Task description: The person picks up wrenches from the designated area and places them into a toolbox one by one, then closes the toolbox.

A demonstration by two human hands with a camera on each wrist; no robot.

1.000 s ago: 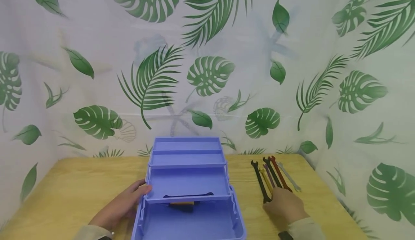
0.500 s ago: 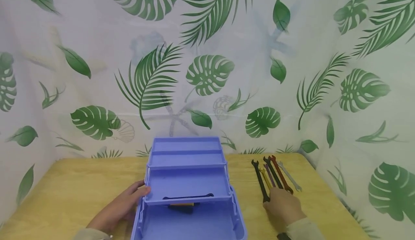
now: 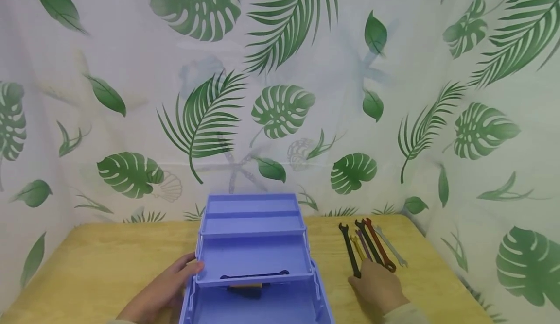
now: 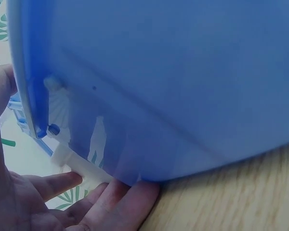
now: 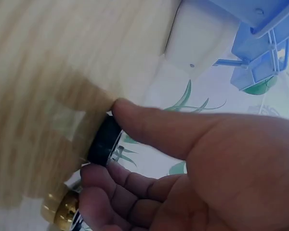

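A blue toolbox (image 3: 321,309) stands with its tiered trays folded up. My left hand (image 3: 168,287) holds its left side, thumb on the tray's edge; in the left wrist view, the fingers (image 4: 137,204) lie against the outer wall. My right hand (image 3: 379,285) is at the near end of the leftmost black wrench (image 3: 350,252). In the right wrist view, thumb and fingers pinch that wrench's dark end (image 5: 104,139), low over the wood. Beside it lie a yellow wrench (image 3: 356,247), a purple wrench (image 3: 363,246), another black wrench (image 3: 369,241), a red wrench (image 3: 379,245) and a silver wrench (image 3: 391,247).
One dark wrench (image 3: 254,275) lies in the toolbox's lower tray (image 3: 253,256). Below that tray, a partly hidden black and yellow object (image 3: 245,291) sits in the box. The wooden table (image 3: 109,256) ends at a leaf-printed curtain (image 3: 280,178) behind.
The head view has tilted up slightly, so everything sits lower in it. Both hands keep nearly the same places at the toolbox and the wrenches.
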